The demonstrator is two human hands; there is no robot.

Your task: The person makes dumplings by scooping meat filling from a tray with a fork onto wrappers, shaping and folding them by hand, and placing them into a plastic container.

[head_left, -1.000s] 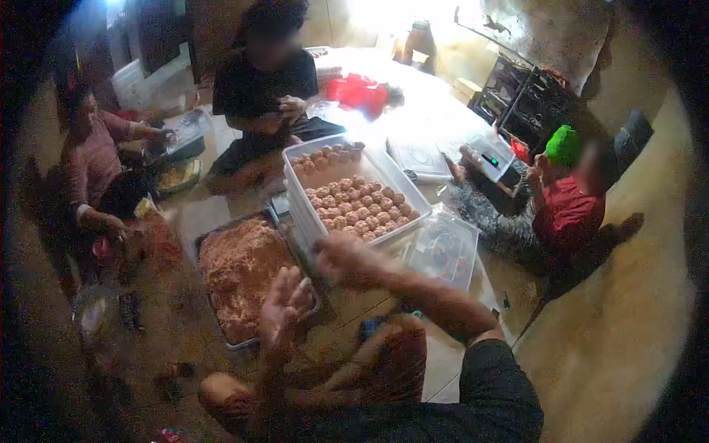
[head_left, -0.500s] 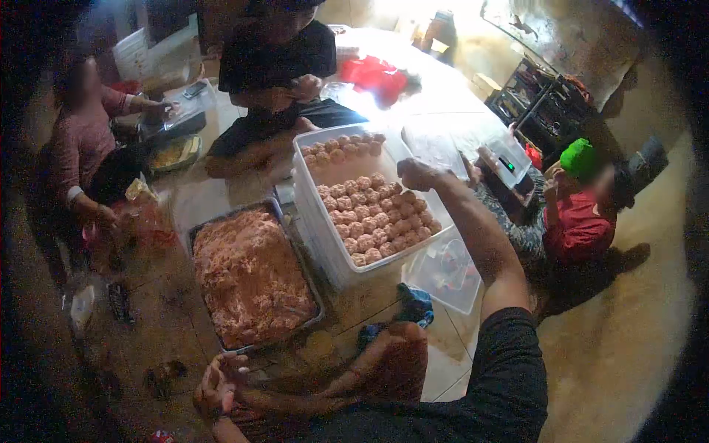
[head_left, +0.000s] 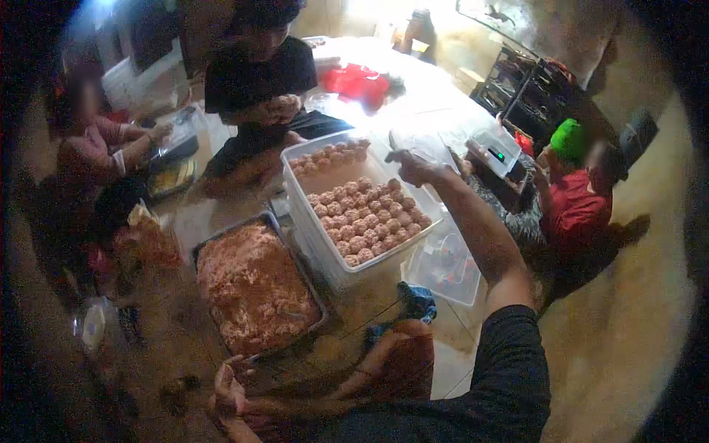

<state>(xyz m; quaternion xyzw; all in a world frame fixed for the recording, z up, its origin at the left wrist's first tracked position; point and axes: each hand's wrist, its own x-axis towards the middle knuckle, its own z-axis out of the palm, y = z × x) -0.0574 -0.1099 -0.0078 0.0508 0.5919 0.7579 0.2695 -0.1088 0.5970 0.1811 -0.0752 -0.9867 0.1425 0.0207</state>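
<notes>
The right hand [head_left: 417, 168] has uncurled, index finger extended beside the plastic tub [head_left: 314, 244] of meatballs [head_left: 362, 214], apparently holding none. The left hand [head_left: 230, 391], half-open and seemingly empty, is near the tray of minced meat [head_left: 251, 280].

Head camera: worn high, looking forward and down
Near: knee [head_left: 413, 336]
Middle: tub [head_left: 314, 225], tray [head_left: 320, 313]
Far: rack [head_left: 519, 94], upper right

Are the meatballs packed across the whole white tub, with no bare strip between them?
No, a bare strip separates the meatballs at the tub's far end from the larger group.
</notes>
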